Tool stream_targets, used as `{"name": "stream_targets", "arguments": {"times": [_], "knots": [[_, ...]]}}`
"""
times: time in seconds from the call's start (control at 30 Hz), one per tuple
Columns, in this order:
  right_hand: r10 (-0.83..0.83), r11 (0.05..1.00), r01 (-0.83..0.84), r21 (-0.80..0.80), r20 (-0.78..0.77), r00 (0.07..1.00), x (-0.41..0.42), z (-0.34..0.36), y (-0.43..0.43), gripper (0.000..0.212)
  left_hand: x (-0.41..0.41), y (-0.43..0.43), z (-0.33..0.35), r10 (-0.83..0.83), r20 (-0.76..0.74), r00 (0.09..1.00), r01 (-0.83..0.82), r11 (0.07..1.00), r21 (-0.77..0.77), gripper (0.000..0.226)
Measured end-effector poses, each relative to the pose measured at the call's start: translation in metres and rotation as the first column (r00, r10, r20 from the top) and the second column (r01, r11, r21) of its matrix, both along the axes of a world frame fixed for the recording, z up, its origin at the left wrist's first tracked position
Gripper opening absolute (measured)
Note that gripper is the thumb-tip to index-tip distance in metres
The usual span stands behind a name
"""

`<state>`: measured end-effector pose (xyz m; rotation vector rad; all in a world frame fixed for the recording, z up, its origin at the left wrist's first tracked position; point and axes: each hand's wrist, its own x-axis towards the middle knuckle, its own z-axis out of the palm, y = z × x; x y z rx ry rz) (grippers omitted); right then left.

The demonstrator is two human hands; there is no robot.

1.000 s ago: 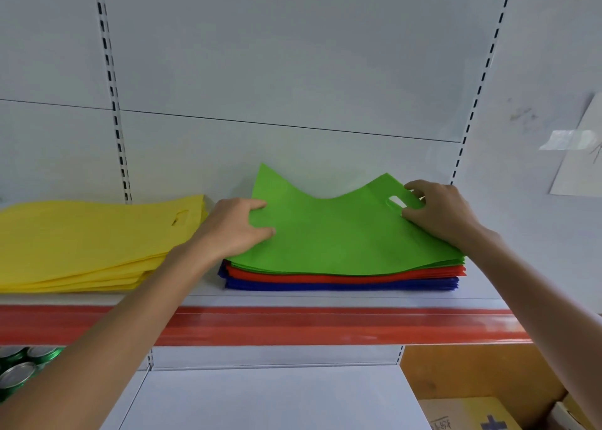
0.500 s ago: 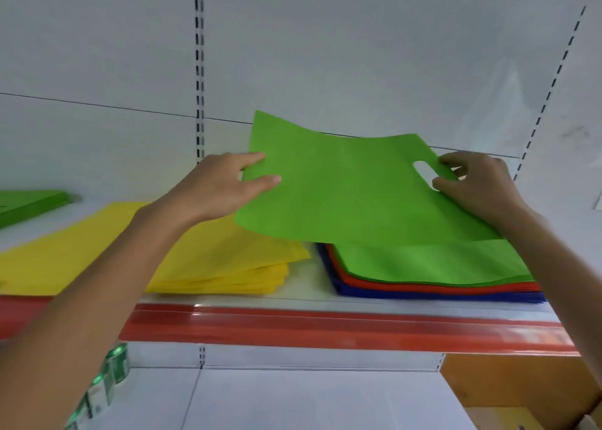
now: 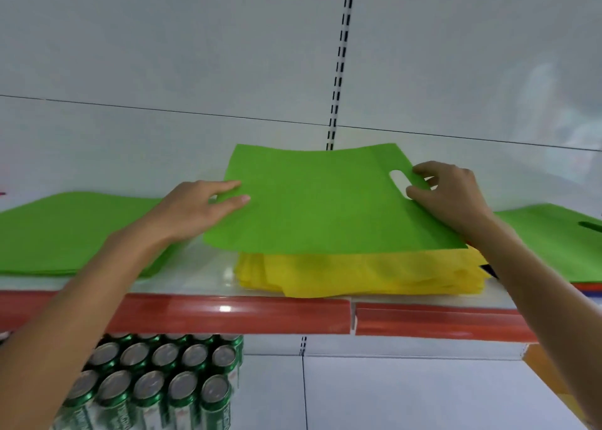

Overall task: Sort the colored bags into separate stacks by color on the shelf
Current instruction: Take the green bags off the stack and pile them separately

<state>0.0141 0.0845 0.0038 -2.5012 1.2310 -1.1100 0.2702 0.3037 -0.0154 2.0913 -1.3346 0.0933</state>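
- Your two hands hold one green bag (image 3: pixel 325 201) nearly flat in the air, just above the yellow stack (image 3: pixel 358 276) on the shelf (image 3: pixel 228 312).
- Your left hand (image 3: pixel 202 208) pinches the bag's left edge, with the thumb on top and the fingers (image 3: pixel 228 185) at the edge.
- Your right hand (image 3: pixel 452 195) grips the right end at the handle cut-out (image 3: pixel 399 178), with its fingers curled round the strip beside the slot.
- The bag hides the back of the yellow stack, and only the stack's front edge shows.
- A green stack (image 3: pixel 65 234) lies on the shelf to the left, apart from the yellow one.
- Another pile topped with green (image 3: pixel 553 244) lies to the right, partly behind your right forearm, with a red edge under it.
- Green cans (image 3: pixel 156 380) stand on the level below.
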Motion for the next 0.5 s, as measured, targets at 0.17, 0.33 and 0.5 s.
{"name": "stream_targets", "arguments": {"times": [0.17,0.33,0.5], "knots": [[0.053,0.998,-0.056,-0.042,-0.066,0.996,0.067,0.002,0.038,0.045,0.057,0.043,-0.019,0.078,-0.079,0.994,-0.08,0.997,-0.015,0.049],[0.103,0.991,-0.11,-0.071,-0.092,0.99,0.141,0.004,0.08,0.046,0.118,0.091,-0.026,0.143,-0.09,0.986,-0.144,0.99,-0.007,0.047],[0.115,0.99,-0.122,-0.069,-0.097,0.989,0.22,0.004,0.124,0.045,0.19,0.137,-0.021,0.197,-0.037,0.98,-0.196,0.98,0.039,0.048]]}}
